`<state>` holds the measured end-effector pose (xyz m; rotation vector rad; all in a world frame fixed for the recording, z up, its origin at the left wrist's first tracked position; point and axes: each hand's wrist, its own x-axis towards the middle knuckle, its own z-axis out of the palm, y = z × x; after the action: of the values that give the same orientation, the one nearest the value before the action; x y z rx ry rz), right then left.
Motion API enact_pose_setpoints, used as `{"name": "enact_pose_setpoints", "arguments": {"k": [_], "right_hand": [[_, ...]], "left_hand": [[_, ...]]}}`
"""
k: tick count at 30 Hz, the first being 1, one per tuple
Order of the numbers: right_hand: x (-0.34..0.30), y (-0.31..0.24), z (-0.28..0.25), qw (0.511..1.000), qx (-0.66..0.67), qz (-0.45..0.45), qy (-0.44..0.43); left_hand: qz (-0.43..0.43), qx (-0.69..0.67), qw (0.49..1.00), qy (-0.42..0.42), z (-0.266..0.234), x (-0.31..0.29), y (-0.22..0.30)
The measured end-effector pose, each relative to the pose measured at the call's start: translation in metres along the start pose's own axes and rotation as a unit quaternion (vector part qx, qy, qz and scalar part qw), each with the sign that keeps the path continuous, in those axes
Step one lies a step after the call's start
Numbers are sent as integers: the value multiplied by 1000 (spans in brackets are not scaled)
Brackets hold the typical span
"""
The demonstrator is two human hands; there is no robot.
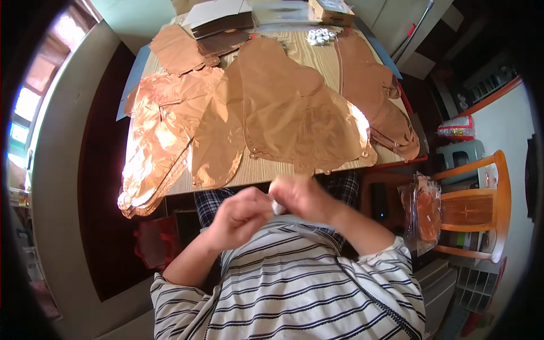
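Just past the table's near edge, in front of my body, my two hands meet at a small white piece (277, 208) whose kind I cannot make out. My left hand (242, 218) is closed, its fingertips pinching the piece from the left. From the other side my right hand (302, 198), slightly blurred, curls its fingers and thumb against the same piece. Right beyond them, a flat copper-coloured foil balloon (283, 107) lies with its lower tab near the table edge. Several small white bundles (321, 37) sit in a pile farther back.
More flat foil balloons lie on the left (164, 124) and right (368, 79) of the wooden table (263, 173). Grey-white stacked sheets (221, 14) and a cardboard box (331, 11) stand at the back. A wooden chair (470, 207) with a clear plastic bag (422, 212) is to my right.
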<state>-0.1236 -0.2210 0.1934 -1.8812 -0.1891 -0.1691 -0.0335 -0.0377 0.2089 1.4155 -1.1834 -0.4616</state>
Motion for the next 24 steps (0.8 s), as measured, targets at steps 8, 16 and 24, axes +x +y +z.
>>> {"name": "enact_pose_setpoints", "arguments": {"k": [8,16,24], "right_hand": [[8,-16,-15,998,-50,-22,21],[11,-19,-25,987,-101,-48,112],[15,-22,-30,994,-79,-59,51]], "left_hand": [[3,21,999,37,2,0,-2],[7,10,1000,-2,3,-2,-4],[-31,-32,997,-58,6,4,0]]}}
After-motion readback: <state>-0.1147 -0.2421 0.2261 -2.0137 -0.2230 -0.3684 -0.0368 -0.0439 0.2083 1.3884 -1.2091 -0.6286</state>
